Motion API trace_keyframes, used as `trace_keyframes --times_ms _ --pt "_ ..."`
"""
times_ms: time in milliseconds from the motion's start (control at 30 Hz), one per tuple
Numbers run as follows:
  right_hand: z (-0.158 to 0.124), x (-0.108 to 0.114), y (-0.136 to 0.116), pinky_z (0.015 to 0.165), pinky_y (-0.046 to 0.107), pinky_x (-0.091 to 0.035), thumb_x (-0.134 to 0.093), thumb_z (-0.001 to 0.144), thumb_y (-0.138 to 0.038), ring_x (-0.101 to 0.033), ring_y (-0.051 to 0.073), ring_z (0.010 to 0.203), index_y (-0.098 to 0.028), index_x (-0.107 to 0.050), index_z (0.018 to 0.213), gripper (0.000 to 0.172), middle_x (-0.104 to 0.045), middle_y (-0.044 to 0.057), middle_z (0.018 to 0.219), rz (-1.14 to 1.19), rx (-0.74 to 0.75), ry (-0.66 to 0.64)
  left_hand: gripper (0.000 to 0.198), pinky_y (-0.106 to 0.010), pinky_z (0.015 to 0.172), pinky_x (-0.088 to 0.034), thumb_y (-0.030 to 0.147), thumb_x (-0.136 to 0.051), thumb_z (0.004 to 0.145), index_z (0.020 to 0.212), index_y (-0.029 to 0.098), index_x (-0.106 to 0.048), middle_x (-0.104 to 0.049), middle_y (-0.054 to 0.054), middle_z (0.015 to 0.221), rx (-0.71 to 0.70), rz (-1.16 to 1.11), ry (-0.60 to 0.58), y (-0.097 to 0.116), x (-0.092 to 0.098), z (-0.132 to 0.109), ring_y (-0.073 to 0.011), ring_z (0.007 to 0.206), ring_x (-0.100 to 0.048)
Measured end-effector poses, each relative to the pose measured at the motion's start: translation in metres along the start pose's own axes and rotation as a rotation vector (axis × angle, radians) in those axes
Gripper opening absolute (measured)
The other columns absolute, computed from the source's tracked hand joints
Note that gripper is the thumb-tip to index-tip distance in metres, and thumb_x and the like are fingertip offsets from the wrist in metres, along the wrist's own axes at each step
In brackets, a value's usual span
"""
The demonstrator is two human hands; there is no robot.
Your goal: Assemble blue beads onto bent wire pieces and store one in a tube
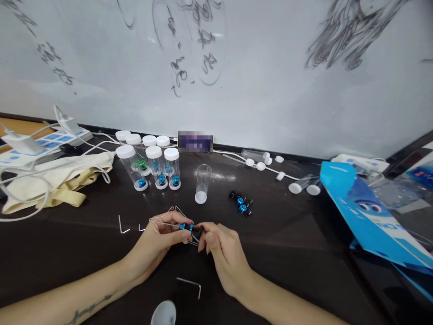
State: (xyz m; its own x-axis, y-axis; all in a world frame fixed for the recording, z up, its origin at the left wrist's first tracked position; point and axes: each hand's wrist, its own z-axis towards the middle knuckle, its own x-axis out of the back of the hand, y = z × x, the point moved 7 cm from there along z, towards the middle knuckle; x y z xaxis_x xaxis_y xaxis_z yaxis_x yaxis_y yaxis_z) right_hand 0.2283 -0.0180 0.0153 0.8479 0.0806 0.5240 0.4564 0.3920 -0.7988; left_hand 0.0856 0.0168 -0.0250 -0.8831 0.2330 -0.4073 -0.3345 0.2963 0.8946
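Observation:
My left hand (160, 241) is closed, pinching a small blue and black metal part (186, 226) between thumb and fingers. Thin bent wires (164, 222) stick out around it, one with a small red tip. From the right, my right hand (225, 253) has its fingers closed at the black end piece (199, 232) of the same part; the fingertips partly hide it. On the table below the hands lies an L-shaped hex key (191, 283). An open clear tube (203, 183) with a white base stands upright beyond the hands.
Several white-capped tubes (154, 167) holding blue or green parts stand at the back left. Loose blue and black parts (242, 205) lie right of the open tube. Another hex key (122, 225) lies left, a white cup (164, 313) in front, a blue bag (368, 216) at right.

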Motion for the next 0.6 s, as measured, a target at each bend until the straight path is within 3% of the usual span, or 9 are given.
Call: trace_keyframes --times_ms 167,233,433,600 --pt "-0.0017 0.0003 0.0047 0.070 0.029 -0.041 -0.029 0.103 -0.044 -0.059 0.016 0.070 -0.021 -0.054 0.118 0.037 -0.065 0.000 0.074 0.061 -0.036 0.028 0.018 -0.020 0.065 -0.050 0.015 -0.084 0.066 0.081 0.018 -0.076 -0.070 -0.001 0.070 -0.004 -0.006 0.020 0.0018 -0.0004 0.0003 -0.0113 0.066 -0.063" --pt "-0.0017 -0.0005 0.0059 0.069 0.028 -0.041 -0.030 0.103 -0.045 -0.059 0.016 0.069 -0.021 -0.054 0.113 0.036 -0.064 0.000 0.073 0.067 -0.049 0.025 0.017 -0.020 0.065 -0.050 0.015 -0.084 0.066 0.081 0.018 -0.076 -0.070 -0.001 0.070 -0.009 0.001 0.020 0.0025 -0.0011 0.0003 -0.0110 0.066 -0.062" --pt "0.0014 -0.0028 0.0030 0.063 0.026 -0.037 -0.031 0.103 -0.041 -0.053 0.013 0.061 -0.020 -0.051 0.072 0.043 -0.056 -0.002 0.064 -0.031 -0.088 -0.031 0.019 -0.020 0.064 -0.050 0.013 -0.084 0.065 0.081 0.018 -0.076 -0.071 -0.001 0.074 -0.010 0.011 -0.022 0.0021 -0.0032 -0.0003 -0.0112 0.066 -0.063" --pt "0.0029 -0.0025 0.0023 0.063 0.025 -0.039 -0.046 0.099 -0.030 -0.054 0.014 0.066 -0.020 -0.054 0.081 0.022 -0.059 -0.002 0.072 -0.016 -0.103 -0.030 0.017 -0.020 0.065 -0.050 0.014 -0.083 0.067 0.082 0.018 -0.076 -0.071 -0.001 0.073 -0.008 0.009 -0.022 0.0022 -0.0026 -0.0010 -0.0111 0.067 -0.063"
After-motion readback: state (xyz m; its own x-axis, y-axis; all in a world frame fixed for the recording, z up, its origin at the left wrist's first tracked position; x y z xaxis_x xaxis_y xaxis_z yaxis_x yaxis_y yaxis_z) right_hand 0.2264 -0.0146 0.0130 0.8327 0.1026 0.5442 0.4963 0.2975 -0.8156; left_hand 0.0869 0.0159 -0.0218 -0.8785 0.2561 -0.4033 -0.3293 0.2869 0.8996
